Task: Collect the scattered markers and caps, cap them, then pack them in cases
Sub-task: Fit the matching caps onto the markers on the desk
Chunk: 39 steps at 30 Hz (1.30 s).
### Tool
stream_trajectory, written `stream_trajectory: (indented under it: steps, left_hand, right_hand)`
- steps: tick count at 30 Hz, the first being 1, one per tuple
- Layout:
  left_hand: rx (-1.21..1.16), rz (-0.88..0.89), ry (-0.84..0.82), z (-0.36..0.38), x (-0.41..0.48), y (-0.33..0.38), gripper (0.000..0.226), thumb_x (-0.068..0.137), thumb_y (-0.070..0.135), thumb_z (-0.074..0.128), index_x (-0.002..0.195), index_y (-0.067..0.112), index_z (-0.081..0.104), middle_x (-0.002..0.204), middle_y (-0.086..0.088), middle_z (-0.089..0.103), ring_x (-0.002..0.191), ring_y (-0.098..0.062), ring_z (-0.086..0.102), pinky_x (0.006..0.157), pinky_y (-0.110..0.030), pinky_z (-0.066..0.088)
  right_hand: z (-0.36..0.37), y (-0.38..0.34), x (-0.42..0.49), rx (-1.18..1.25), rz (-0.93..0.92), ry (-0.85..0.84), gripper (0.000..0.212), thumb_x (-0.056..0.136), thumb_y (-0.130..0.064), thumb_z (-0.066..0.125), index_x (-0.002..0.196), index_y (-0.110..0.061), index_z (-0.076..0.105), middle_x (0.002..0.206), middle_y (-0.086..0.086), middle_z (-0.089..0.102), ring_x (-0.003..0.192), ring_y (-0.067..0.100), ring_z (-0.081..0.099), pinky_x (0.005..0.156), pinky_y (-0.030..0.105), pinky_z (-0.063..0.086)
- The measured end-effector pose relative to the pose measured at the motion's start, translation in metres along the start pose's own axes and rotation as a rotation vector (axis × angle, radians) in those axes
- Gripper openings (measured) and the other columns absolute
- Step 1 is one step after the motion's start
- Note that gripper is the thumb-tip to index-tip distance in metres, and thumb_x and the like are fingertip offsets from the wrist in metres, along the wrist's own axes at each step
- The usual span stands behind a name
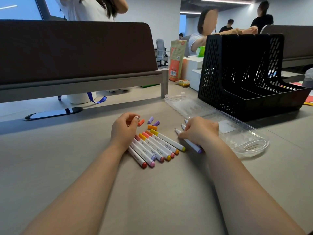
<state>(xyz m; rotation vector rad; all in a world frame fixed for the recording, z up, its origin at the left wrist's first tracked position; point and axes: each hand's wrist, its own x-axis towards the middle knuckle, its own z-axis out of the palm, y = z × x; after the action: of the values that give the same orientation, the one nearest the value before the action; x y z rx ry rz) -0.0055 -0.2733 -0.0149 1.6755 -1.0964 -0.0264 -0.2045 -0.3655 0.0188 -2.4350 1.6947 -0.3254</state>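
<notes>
Grey desk top (67, 167) runs out under both bare forearms, with a dark divider screen (76, 48) along its far edge and other people busy at desks farther back in the office.

A row of capped markers (157, 146) lies side by side on the desk between the arms. Their white barrels are angled, with the coloured caps pointing away and to the left. The heel of the left hand (124, 129) sits over the cap ends of the leftmost ones. Its fingers are loosely curled, and I can see nothing held in them.

Just beyond those fingers four loose caps lie close together on the desk: an orange-red cap (141, 122) nearest the fingertips, two purple caps (150, 120) beside it, and an orange cap (152, 127) just in front of them.

The right hand (201, 131) is to the right of the row, palm down, with its fingers curled over a few uncapped markers (178, 132). Three pale tips poke out to the left of the knuckles. A purple-ended barrel comes out under the wrist, lying on the desk.

A clear plastic case (237, 133) lies opened flat just to the right of that hand. I can't tell whether the hand touches it. A black mesh file organiser (237, 73) stands right behind the case, and an orange packet (176, 60) stands farther back.
</notes>
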Motion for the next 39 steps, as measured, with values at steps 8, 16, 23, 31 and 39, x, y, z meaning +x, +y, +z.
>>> stream_trajectory:
  steps: [8, 16, 23, 31, 39]
  left_hand:
    - [0.000, -0.025, -0.045, 0.002, 0.001, 0.002, 0.017, 0.094, 0.017, 0.055, 0.109, 0.014, 0.064, 0.097, 0.005, 0.061, 0.091, -0.011, 0.057, 0.075, -0.021, 0.049]
    - [0.039, -0.027, -0.072, 0.011, 0.010, 0.008, 0.021, 0.094, 0.021, 0.055, 0.113, 0.015, 0.064, 0.106, 0.000, 0.063, 0.098, -0.014, 0.057, 0.083, -0.026, 0.049]
    - [0.292, -0.068, -0.206, 0.019, 0.036, 0.006, 0.021, 0.094, 0.026, 0.054, 0.112, 0.019, 0.063, 0.108, -0.001, 0.064, 0.097, -0.019, 0.057, 0.078, -0.031, 0.048]
    - [0.638, -0.173, -0.406, 0.040, 0.057, 0.011, 0.039, 0.088, 0.054, 0.053, 0.099, 0.018, 0.065, 0.087, -0.003, 0.067, 0.080, -0.022, 0.064, 0.073, -0.037, 0.055]
    - [0.650, -0.138, -0.352, 0.048, 0.057, 0.022, 0.030, 0.088, 0.047, 0.058, 0.098, 0.019, 0.062, 0.088, -0.002, 0.066, 0.082, -0.022, 0.062, 0.071, -0.033, 0.053]
  right_hand:
    - [0.006, -0.016, -0.006, 0.531, -0.099, 0.098, 0.026, 0.095, -0.036, 0.048, 0.086, -0.014, 0.059, 0.077, -0.002, 0.062, 0.072, 0.015, 0.054, 0.068, 0.035, 0.043]
    - [-0.004, -0.020, -0.009, 1.294, 0.061, -0.069, 0.009, 0.097, -0.023, 0.052, 0.097, -0.018, 0.059, 0.087, -0.002, 0.071, 0.083, 0.010, 0.066, 0.073, 0.024, 0.055]
    - [-0.008, -0.015, -0.007, 1.455, 0.198, -0.152, 0.009, 0.096, -0.022, 0.055, 0.092, -0.015, 0.059, 0.081, 0.005, 0.072, 0.069, 0.014, 0.073, 0.052, 0.018, 0.054]
    - [-0.008, -0.016, -0.007, 1.451, 0.218, -0.137, 0.012, 0.097, -0.021, 0.053, 0.106, -0.014, 0.056, 0.084, 0.006, 0.071, 0.061, 0.011, 0.071, 0.043, 0.015, 0.047]
    - [-0.007, -0.015, -0.006, 1.458, 0.216, -0.130, 0.012, 0.097, -0.021, 0.053, 0.107, -0.014, 0.055, 0.088, 0.007, 0.071, 0.068, 0.014, 0.072, 0.053, 0.019, 0.056]
